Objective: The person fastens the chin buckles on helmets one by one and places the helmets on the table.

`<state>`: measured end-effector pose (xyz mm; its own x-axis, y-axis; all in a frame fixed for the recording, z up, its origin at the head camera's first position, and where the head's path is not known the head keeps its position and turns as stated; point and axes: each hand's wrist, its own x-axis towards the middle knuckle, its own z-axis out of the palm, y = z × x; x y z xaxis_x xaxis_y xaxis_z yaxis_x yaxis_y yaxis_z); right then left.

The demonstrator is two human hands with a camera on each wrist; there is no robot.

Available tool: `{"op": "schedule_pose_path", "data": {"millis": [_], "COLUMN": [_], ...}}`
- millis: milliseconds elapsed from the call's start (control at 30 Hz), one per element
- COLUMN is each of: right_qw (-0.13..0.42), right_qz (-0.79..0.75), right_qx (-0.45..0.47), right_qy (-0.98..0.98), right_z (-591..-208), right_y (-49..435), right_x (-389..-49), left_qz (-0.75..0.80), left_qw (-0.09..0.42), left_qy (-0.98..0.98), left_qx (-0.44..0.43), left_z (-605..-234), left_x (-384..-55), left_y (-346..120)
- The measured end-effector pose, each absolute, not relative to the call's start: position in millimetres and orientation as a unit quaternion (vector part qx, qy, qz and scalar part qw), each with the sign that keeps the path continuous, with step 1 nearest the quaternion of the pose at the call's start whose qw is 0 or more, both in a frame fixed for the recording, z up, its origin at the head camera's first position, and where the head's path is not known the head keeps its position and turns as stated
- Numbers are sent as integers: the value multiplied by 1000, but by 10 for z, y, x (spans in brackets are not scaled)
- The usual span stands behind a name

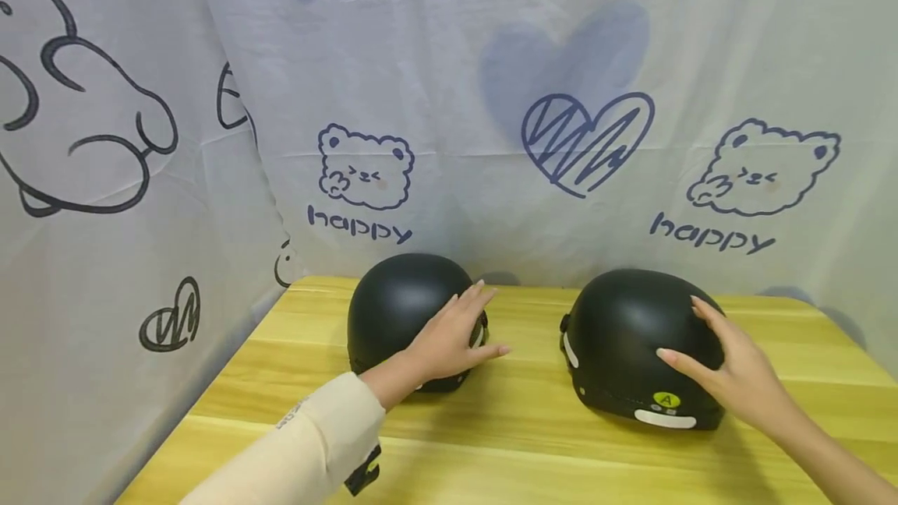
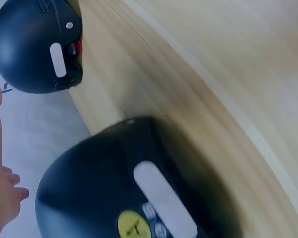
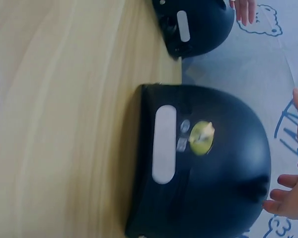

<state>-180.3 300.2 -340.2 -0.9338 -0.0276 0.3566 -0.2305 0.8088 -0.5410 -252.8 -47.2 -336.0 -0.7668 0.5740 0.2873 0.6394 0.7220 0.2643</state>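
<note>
Matte black helmets sat side by side, well apart, on a wood-grain table (image 1: 519, 443), rims down, as a person reached out with both hands. At left, a left hand (image 1: 443, 343) with straight fingers and thumb apart lay over the near right side of the left helmet (image 1: 393, 306), grasping nothing. A right hand (image 1: 740, 369), thumb and fingers spread and likewise released, was at the right side of the right helmet (image 1: 624, 333); whether either palm touched a shell could not be told. A round yellow sticker (image 1: 666, 400) marked the right helmet just above a white strip (image 1: 665, 419). A cream sleeve (image 1: 316, 431) covered the left forearm. Behind the table hung a pale cloth (image 1: 449, 84) printed with hearts, bear faces and the word "happy."
</note>
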Motion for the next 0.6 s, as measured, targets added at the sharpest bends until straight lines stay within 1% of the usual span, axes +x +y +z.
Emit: {"op": "schedule_pose_path", "data": {"millis": [167,267,433,600], "right_qw": [212,225,208,185], "right_qz": [321,340,362,377], "right_qx": [83,88,101,115], "right_qy": [-919,-909,-903,-900], "right_z": [-3313,-3281,-3291,-3326], "right_y": [2799,2667,2474,2313], "right_x": [-1855,-1875,-1912,-1961], "left_qz": [-190,-206,-247,-283], "left_qw": [128,150,176,183], "left_qy": [-915,-915,-916,-915], "left_qx": [-331,-313,-263,-222], "left_z": [-3266,-3243,-3279,-3324], "left_x": [-2511,-2505,-2465,-2430], "left_y": [-690,-830,-1061,-1284]}}
